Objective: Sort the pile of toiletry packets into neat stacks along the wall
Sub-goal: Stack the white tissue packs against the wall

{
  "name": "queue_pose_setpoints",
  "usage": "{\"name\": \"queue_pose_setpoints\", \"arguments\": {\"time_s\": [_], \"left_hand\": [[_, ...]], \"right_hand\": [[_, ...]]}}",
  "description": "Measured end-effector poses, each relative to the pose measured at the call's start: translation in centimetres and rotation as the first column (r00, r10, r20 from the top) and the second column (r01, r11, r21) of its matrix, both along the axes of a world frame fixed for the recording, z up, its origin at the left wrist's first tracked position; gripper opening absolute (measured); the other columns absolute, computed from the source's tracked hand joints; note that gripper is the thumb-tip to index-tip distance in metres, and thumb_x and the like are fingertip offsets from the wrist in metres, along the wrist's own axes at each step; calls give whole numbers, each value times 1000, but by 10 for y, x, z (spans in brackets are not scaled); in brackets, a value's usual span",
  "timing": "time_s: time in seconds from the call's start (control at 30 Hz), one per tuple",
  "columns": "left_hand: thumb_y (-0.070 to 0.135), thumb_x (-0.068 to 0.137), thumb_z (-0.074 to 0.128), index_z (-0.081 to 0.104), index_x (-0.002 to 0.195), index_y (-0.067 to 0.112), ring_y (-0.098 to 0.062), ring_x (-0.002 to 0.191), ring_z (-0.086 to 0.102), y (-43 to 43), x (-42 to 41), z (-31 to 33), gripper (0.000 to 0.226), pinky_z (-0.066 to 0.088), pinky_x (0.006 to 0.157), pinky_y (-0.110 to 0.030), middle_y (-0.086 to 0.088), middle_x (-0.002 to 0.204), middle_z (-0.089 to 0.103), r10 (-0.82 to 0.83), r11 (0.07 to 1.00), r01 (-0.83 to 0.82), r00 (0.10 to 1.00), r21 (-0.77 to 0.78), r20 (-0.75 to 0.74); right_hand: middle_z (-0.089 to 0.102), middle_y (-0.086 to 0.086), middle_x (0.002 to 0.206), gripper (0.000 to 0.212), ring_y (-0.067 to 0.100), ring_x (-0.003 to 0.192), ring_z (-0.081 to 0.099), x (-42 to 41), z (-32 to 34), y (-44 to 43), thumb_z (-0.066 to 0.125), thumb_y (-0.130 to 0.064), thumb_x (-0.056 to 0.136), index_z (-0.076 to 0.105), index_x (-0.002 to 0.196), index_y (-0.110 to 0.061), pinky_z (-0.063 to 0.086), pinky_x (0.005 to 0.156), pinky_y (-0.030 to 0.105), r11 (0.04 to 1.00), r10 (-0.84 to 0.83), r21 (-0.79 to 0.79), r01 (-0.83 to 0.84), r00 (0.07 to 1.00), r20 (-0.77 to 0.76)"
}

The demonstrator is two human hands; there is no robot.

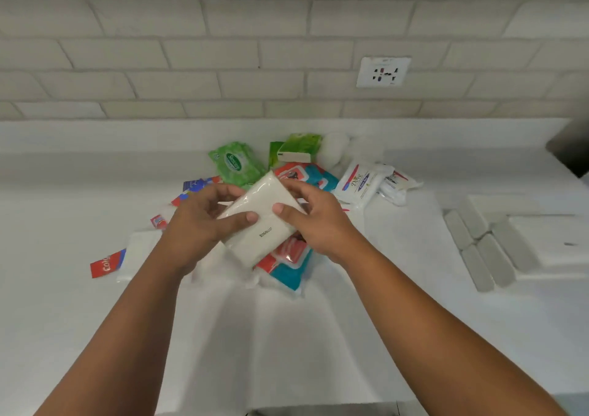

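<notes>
Both hands, left hand [204, 221] and right hand [314, 221], pinching one glossy, pillowy white rectangular packet [259, 221].

A home bathroom or kitchen, judging by the white counter [287, 336], tiled wall [223, 49], wall socket [383, 72] and loose toiletry packets [355, 184].

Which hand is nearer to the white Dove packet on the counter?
Right. The right hand lies just left of the Dove packet; the left hand is farther left, across the held white packet.
</notes>
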State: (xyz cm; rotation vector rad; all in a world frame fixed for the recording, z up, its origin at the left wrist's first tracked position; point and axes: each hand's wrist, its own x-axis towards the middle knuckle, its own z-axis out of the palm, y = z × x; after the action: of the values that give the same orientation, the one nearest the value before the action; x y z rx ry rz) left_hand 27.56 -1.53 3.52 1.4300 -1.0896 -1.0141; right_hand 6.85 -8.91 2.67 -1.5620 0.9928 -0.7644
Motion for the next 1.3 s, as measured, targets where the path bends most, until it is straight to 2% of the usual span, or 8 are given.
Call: {"name": "queue_pose_setpoints", "arguments": {"time_s": [0.27, 0.53, 0.63, 0.7, 0.93, 1.13, 1.23, 1.3], "left_hand": [[5, 89, 71, 56, 122, 16, -24, 100, 74, -45, -158, -6, 38, 61, 73, -35, -2, 111, 76, -110, 991, 126, 958, 42, -264], [23, 77, 76, 52, 123, -3, -29, 97, 68, -93, -321, 33, 58, 54, 88, -50, -14, 107, 71, 47, 998, -60, 925, -25, -376], [23, 85, 77, 62, 88, 14, -26, 84, 62, -111, -366, 40, 19, 54, 86, -49, -11, 88, 68, 38, 998, -53, 944, -36, -328], [26, 85, 78, 61, 79, 17, -25, 81, 58, -121, -388, 44, 20, 54, 83, -45, -12, 84, 64, 29, 998, -42, 956, -38, -293], [37, 83, 81, 66, 97, 15, -17, 72, 64, -158, -438, 27, 30, 59, 72, -35, 1, 85, 69, 181, 983, -176, 971, 47, -156], [36, 82, 81, 65, 113, 9, -22, 81, 71, -178, -451, 6, 44, 63, 80, -48, -10, 104, 74, 215, 971, -204, 973, 122, -85], [36, 84, 79, 65, 107, 11, -17, 72, 68, -184, -451, -6, 37, 64, 69, -36, -10, 101, 72, 203, 963, -189, 977, 191, -60], [37, 85, 78, 66, 108, 11, -11, 66, 66, -185, -449, -15, 36, 58, 54, -24, -5, 96, 71, 199, 956, -186, 979, 228, -33]], "right_hand": [[62, 1, 120, 40, 13, 103, 64, -161, 15, -10, 64, -27, 94, 52, 133, -25, 52, 85, 28, 942, -333, 14, 336, 928, 164], [71, 0, 106, 23, 15, 94, 70, -307, 56, -46, 61, -24, 95, 63, 118, -24, 60, 83, 40, 912, -411, 92, 400, 888, 207], [75, -1, 101, 17, 15, 94, 71, -357, 65, -66, 65, -30, 93, 70, 107, -23, 56, 89, 37, 896, -440, -15, 444, 892, 104], [75, 2, 98, 17, 20, 93, 70, -381, 66, -76, 63, -33, 93, 72, 98, -19, 54, 85, 34, 889, -454, -61, 455, 891, 29], [45, 5, 74, 51, 15, 68, 41, -430, 42, -109, 63, -38, 91, 58, 94, 13, 35, 67, 30, 901, -433, -19, 434, 896, -97], [47, 4, 76, 44, 16, 71, 44, -442, 13, -135, 66, -37, 89, 62, 80, 5, 38, 70, 30, 912, -387, 103, 397, 916, -107], [51, 5, 74, 24, 15, 71, 45, -441, 0, -138, 65, -34, 91, 62, 77, -15, 37, 69, 29, 910, -385, 113, 399, 914, -127], [68, 12, 76, 34, 15, 71, 53, -443, -10, -138, 66, -34, 90, 67, 73, -5, 43, 71, 28, 903, -385, 143, 404, 911, -146]]}}
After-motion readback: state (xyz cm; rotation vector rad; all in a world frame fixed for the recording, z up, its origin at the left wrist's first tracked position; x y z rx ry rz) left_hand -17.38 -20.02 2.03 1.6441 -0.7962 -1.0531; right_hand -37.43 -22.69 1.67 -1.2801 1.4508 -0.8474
